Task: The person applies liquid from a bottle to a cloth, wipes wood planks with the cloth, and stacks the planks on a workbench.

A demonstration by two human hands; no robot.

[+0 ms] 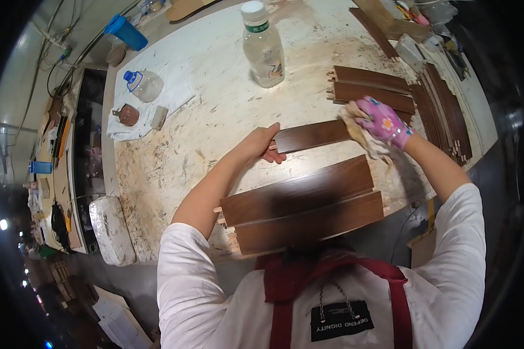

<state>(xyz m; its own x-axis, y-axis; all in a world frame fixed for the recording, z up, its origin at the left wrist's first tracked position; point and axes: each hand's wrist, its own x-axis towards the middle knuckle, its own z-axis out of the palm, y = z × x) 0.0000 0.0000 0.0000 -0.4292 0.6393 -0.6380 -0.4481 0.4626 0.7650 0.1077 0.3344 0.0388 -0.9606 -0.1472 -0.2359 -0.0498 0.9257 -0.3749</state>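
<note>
A short dark brown wooden plank (314, 136) lies slantwise across the middle of the worktable. My bare left hand (262, 143) grips its left end, thumb on top and fingers underneath. My right hand (385, 122), in a pink and purple flowered glove, is closed around a yellowish rag (376, 149). The rag is against the plank's right end and covers it. Closer to me are two wider brown boards, a far one (352, 173) and a near one (349, 210), partly in shadow. Pale tenons stick out at their left ends.
More planks (372, 79) lie beyond my right hand, and others (445, 110) along the table's right side. A clear bottle (264, 55) stands at the back. A blue-capped bottle (148, 87), a brownish cup (128, 115) and a small block (159, 118) rest on white cloth (179, 104).
</note>
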